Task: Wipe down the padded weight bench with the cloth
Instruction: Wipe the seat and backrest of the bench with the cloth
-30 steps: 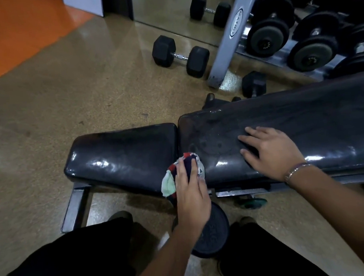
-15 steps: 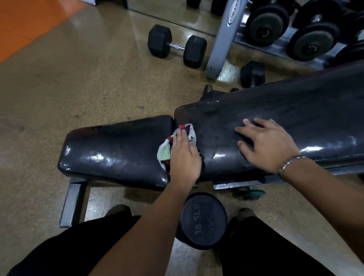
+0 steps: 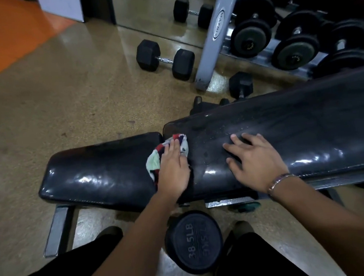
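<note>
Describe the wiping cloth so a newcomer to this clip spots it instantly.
Find the long black padded bench across the frame. At the gap in its padding, the left hand presses a crumpled cloth. It alone is multicoloured: pale green, red, white.

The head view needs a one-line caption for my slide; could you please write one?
Left hand presses the cloth on the weight bench where its pads meet; right hand rests flat alongside.
</note>
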Motion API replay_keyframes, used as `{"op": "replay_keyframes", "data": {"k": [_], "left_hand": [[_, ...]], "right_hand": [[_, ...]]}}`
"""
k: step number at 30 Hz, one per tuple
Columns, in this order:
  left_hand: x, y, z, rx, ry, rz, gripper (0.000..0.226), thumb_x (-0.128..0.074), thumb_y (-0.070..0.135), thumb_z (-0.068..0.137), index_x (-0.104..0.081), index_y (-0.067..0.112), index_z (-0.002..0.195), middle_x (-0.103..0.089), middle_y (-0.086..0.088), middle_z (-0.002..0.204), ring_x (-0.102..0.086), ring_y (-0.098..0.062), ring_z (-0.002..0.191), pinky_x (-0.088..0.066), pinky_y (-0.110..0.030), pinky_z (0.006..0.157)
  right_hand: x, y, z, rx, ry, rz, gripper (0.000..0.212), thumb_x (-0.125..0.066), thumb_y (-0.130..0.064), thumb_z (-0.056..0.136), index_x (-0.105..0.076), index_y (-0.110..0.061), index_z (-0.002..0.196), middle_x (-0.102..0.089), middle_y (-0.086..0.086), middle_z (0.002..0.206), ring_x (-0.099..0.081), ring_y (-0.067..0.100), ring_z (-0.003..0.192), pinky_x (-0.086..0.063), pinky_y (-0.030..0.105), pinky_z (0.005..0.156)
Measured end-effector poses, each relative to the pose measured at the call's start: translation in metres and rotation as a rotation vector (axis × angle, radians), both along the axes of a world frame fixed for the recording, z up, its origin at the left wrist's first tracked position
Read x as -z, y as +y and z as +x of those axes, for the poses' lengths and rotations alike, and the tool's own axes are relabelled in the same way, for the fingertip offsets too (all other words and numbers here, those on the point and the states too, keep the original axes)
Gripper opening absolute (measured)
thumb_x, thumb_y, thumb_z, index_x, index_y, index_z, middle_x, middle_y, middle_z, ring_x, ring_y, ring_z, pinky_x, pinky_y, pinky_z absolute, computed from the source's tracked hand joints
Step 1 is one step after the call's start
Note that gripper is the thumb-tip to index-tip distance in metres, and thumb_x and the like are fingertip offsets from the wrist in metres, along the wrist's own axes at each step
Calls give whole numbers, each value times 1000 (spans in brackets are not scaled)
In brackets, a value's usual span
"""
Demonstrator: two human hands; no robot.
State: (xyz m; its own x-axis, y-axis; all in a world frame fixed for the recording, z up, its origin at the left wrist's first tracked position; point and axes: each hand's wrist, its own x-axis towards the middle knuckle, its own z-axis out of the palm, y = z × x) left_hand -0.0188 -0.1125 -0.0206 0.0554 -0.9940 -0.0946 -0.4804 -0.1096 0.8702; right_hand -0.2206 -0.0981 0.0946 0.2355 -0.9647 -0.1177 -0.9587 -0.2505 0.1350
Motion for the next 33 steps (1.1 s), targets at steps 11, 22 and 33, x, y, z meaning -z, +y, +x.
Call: {"op": "replay_keyframes", "data": {"k": [11, 22, 33], "left_hand": [[-3, -32, -3, -9, -3, -74, 50, -32, 19, 108, -30, 15, 159, -25, 4, 166, -15, -12, 155, -9, -33, 128], [8, -39, 17, 247, -21, -182, 50, -31, 28, 107, -36, 25, 156, -27, 14, 164, -10, -5, 155, -4, -28, 126], [10, -47, 19, 318, -129, -160, 51, -27, 27, 109, -24, 28, 160, -14, 17, 167, 1, -5, 155, 2, -30, 125]], "right_hand": [[-2, -2, -3, 2, -40, 68, 51, -37, -47, 99, -42, -33, 147, -34, -4, 160, -24, 23, 148, -12, 46, 124], [-7, -1, -2, -1, -25, 98, 52, -34, -49, 100, -38, -35, 149, -30, -7, 161, -20, 20, 149, -11, 44, 124], [-15, -3, 2, -2, 34, 146, 53, -32, -47, 101, -33, -32, 152, -25, -4, 163, -16, 23, 150, -10, 46, 124]]}}
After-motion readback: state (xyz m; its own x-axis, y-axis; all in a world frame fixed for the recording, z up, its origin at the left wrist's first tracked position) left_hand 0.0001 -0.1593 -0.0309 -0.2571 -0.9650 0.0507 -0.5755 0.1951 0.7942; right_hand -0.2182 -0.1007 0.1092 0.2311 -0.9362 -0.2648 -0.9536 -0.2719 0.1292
